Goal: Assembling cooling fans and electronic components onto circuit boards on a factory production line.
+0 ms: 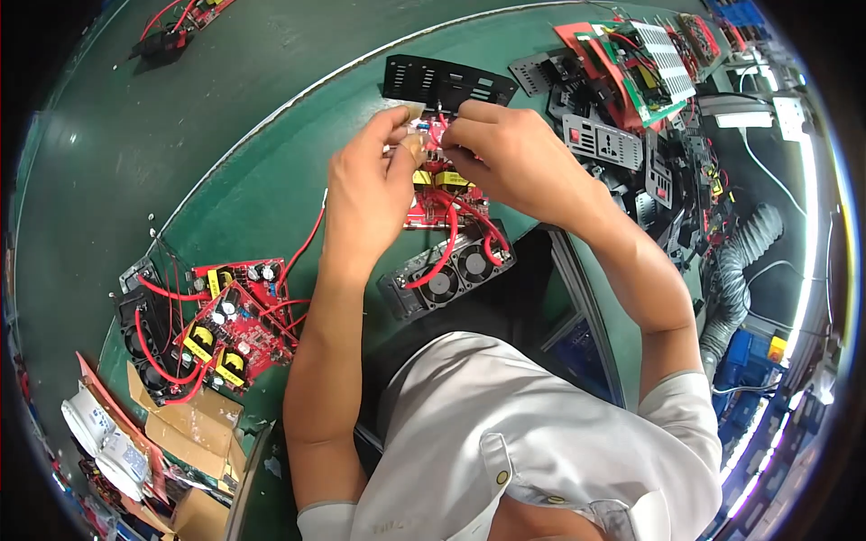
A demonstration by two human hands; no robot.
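Note:
My left hand [372, 176] is closed, thumb and forefinger curled at the far end of a red circuit board [422, 216]. Pale yellowish patches show at those two fingertips; what they pinch is too small to name. Beside it, my right hand [516, 155] has its fingers bent inward over the same end, close to a thin red wire [442, 124], and its grip is hidden. Yellow-wrapped transformers [451, 180] sit on the board. Thick red cables run from it to a grey end panel with two fans [456, 270] nearer me. Beyond my fingers stands a black slotted panel [446, 83].
At left lie more red boards [239, 325] wired to a black fan panel [149, 334]. Below them is a cardboard box [194, 433]. Grey socket panels [603, 140] and a stack of green boards [654, 72] crowd the right. A flexible duct [735, 279] hangs beyond.

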